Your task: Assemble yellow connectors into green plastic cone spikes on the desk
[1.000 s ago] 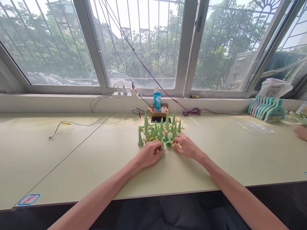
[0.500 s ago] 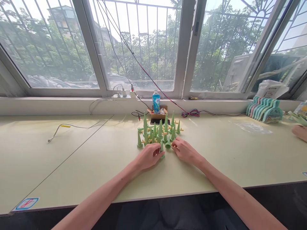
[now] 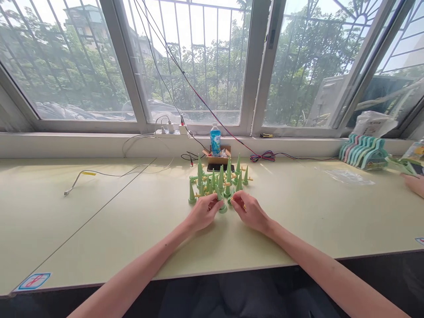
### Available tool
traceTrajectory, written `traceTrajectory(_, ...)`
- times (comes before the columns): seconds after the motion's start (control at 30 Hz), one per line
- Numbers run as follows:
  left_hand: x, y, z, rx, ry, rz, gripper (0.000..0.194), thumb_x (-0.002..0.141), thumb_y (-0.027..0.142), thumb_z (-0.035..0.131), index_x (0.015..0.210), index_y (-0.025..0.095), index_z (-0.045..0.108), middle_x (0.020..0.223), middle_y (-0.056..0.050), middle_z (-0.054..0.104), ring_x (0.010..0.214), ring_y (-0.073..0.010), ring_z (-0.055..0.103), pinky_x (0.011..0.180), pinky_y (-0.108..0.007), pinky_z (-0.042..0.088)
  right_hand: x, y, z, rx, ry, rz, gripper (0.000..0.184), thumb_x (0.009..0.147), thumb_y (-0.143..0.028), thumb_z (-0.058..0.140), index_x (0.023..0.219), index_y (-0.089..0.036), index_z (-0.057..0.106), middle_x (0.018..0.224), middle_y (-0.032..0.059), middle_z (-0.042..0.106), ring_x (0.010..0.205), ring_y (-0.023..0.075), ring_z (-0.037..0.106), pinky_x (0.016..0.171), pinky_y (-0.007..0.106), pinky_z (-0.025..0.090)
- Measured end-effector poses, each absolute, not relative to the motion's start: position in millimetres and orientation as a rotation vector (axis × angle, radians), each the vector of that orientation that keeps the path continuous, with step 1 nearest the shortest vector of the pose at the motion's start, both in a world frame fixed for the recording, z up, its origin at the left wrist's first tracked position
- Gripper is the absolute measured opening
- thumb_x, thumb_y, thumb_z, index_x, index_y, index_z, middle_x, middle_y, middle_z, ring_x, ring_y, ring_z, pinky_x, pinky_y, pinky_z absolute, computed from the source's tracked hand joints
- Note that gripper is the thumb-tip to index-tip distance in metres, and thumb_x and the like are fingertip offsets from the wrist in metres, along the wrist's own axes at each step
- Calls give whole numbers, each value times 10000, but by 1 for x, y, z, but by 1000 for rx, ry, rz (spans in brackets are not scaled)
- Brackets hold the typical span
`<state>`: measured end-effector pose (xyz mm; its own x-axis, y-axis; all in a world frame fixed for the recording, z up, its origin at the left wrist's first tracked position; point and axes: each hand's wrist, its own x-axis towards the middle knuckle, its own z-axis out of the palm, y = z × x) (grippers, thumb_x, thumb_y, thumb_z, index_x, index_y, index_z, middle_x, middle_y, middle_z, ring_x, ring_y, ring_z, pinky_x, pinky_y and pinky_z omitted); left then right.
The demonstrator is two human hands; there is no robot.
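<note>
My left hand [image 3: 204, 213] is closed on a green plastic cone [image 3: 222, 207], which leans with its point up and its round base toward me. Close to its right, my right hand [image 3: 251, 211] pinches a small yellow piece, mostly hidden by the fingers. Just beyond both hands stands a cluster of green cones [image 3: 191, 194], several upright, with yellow pegs [image 3: 250, 179] sticking out between them. Another green cone lies beside my right fingertips, partly covered.
Behind the cones are a dark phone [image 3: 212, 168], a small cardboard box [image 3: 216, 160] and a blue-labelled bottle [image 3: 215, 140]. Coiled cable [image 3: 265, 156] lies by the sill. At right are children's hangers [image 3: 364, 152], a flat plastic bag [image 3: 349, 176] and another person's hand [image 3: 414, 182].
My left hand has lifted and tilted the green cone slightly. My right hand has come a little left, closer to the cone. The other person's hand at right has shifted.
</note>
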<state>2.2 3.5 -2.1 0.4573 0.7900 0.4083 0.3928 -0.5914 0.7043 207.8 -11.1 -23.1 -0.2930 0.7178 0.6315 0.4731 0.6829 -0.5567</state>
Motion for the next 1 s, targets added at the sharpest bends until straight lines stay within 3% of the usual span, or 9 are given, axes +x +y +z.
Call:
traceTrajectory(0.2, 2, 4, -2, 2051, 980, 1025, 320, 945, 397, 468, 709, 183, 434, 606, 47, 348, 502, -81, 308, 445, -213, 246, 198, 0, -31, -787, -1885, 267, 70, 970, -257, 486, 980, -206, 533, 782, 15, 627, 639, 130, 610, 622, 256, 531)
traceTrajectory(0.4, 1, 4, -3, 2040, 961, 1001, 274, 960, 391, 434, 800, 178, 496, 624, 46, 364, 500, -83, 295, 446, -216, 257, 198, 17, -29, -609, -1994, -47, 199, 1000, -215, 414, 1154, -215, 539, 926, 78, 647, 759, 162, 626, 700, 290, 542)
traceTrajectory(0.5, 1, 3, -1, 2073, 956, 977, 261, 964, 384, 431, 824, 178, 510, 620, 48, 368, 496, -83, 289, 448, -217, 263, 195, 16, -29, -664, -1959, -12, 189, 1013, -261, 390, 1110, -223, 547, 943, 85, 651, 788, 169, 640, 732, 301, 547)
traceTrajectory(0.67, 1, 2, 0, 2128, 988, 980, 235, 964, 364, 429, 876, 176, 539, 602, 49, 393, 488, -88, 310, 452, -219, 284, 191, 5, -31, -857, -1784, 189, 163, 1003, -335, 427, 991, -217, 539, 796, 37, 641, 639, 140, 630, 638, 272, 541)
traceTrajectory(1.0, 4, 0, 3, 2172, 957, 1018, 191, 978, 316, 393, 898, 179, 498, 598, 54, 409, 489, -89, 325, 478, -217, 295, 184, -5, -22, -863, -1715, 332, 98, 938, -294, 505, 889, -214, 533, 734, 0, 625, 568, 123, 611, 582, 252, 530)
